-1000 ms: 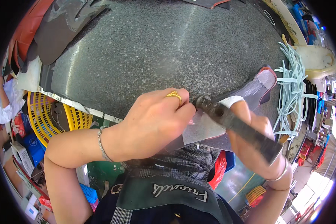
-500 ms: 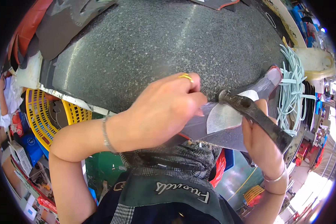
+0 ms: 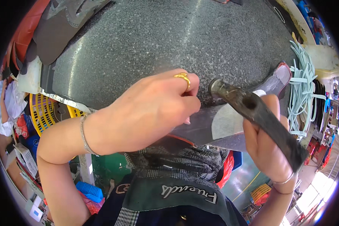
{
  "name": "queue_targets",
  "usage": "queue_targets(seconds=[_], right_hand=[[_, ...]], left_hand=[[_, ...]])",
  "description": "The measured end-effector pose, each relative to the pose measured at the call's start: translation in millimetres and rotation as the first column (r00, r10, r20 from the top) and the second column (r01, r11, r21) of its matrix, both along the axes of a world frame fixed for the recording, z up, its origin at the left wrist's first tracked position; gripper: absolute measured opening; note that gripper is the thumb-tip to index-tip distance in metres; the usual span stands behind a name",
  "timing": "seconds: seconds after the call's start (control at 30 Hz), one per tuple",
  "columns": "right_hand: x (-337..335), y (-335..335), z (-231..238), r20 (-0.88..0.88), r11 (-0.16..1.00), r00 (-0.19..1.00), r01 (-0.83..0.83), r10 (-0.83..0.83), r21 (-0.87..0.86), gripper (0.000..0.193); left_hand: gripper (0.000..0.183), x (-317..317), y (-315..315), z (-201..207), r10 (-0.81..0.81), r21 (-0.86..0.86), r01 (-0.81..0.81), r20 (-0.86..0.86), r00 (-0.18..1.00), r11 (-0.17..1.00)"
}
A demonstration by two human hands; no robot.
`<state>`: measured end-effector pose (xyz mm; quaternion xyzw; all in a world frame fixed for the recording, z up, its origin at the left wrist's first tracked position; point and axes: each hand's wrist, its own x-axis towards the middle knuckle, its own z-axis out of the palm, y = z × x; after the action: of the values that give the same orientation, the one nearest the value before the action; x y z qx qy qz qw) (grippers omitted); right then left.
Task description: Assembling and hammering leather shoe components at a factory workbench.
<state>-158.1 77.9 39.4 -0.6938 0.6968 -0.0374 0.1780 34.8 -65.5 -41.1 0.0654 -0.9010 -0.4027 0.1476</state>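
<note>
Speckled worktop (image 3: pixel 147 49) is bearing grey sheet (image 3: pixel 201 125), likely supple, best held edgewise; right hand (image 3: pixel 267 158) is grasping hammer (image 3: pixel 267 122); left of hammer, left hand (image 3: pixel 147 109) is showing bent fingers, hold unclear.

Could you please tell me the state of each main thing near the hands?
Left hand, curled, fingertips mostly hidden
Right hand, closed, gripping
Hammer, held in the right hand
Dark piece, partly covered
Pale patch, on the dark piece
Pale blue strips, loosely tangled

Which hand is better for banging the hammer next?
Probably the right hand: it grips the hammer. The left hand is curled at the dark piece, with no hammer showing.
</note>
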Motion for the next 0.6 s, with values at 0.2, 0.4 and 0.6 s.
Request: queue_targets(seconds=[0.2, 0.4, 0.6], right_hand=[[1.4, 14.2, -13.7, 0.138, 0.993, 0.987, 0.075, -0.087, 0.092, 0.012], [3.3, 19.1, -19.1, 0.211, 0.991, 0.970, 0.109, -0.123, 0.077, 0.016], [-0.5, 24.6, -21.3, 0.235, 0.996, 0.968, 0.079, -0.088, 0.048, 0.018]], left_hand=[[0.044, 4.5, -19.1, 6.8, 0.097, -0.109, -0.088, 0.082, 0.992, 0.990], [0.035, 9.9, -30.7, 1.6, -0.005, -0.174, 0.016, 0.063, 0.998, 0.985], [0.026, 11.0, -30.5, -8.4, -0.050, -0.141, 0.050, 0.006, 0.999, 0.989]])
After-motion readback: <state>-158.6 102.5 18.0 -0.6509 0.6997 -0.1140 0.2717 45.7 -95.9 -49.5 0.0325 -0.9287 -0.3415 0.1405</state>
